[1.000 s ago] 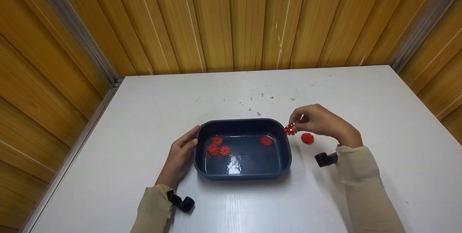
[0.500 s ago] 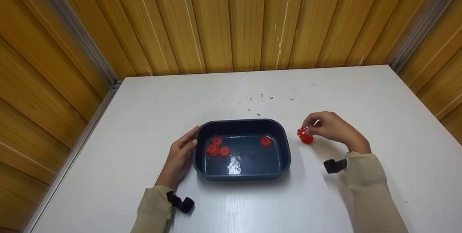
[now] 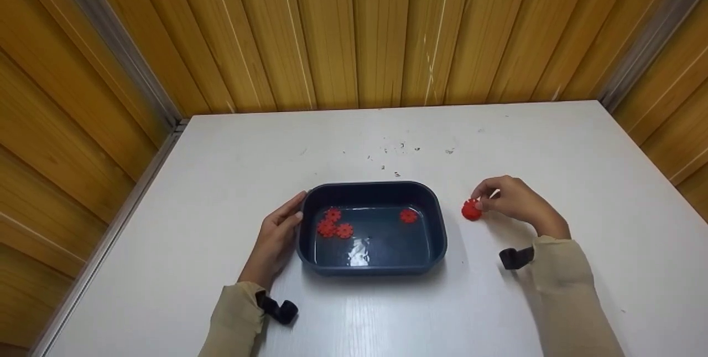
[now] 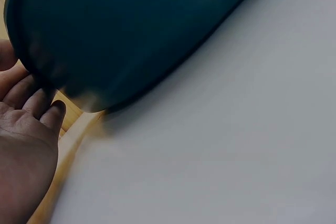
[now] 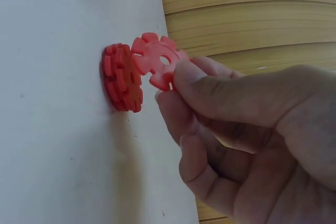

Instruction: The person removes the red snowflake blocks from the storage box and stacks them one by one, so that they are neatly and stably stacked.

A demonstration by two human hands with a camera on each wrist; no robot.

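Observation:
A dark blue plastic tray [image 3: 387, 268] stands on the table. My left hand [image 3: 277, 235] holds its left end, the thumb at the rim and the fingers along the outer wall. Several red notched interlocking discs lie inside: a cluster [image 3: 327, 228] at the left and a single disc [image 3: 408, 216] at the right. To the right of the tray, my right hand [image 3: 514, 202] pinches one red notched disc [image 5: 152, 56] between thumb and fingers. It is tilted, its edge right at the top of a small stack of red discs [image 5: 122, 80] on the table.
The white table [image 3: 354, 318] runs back to a wood-patterned panel wall [image 3: 381, 36], with more panels at both sides. Small dark scuffs [image 3: 396, 173] mark the surface behind the tray. A black wrist camera [image 3: 515, 258] juts from the right sleeve.
My right hand has moved right, away from the tray's right rim, carrying the pinched disc to the stack. My left hand and the tray stay where they were.

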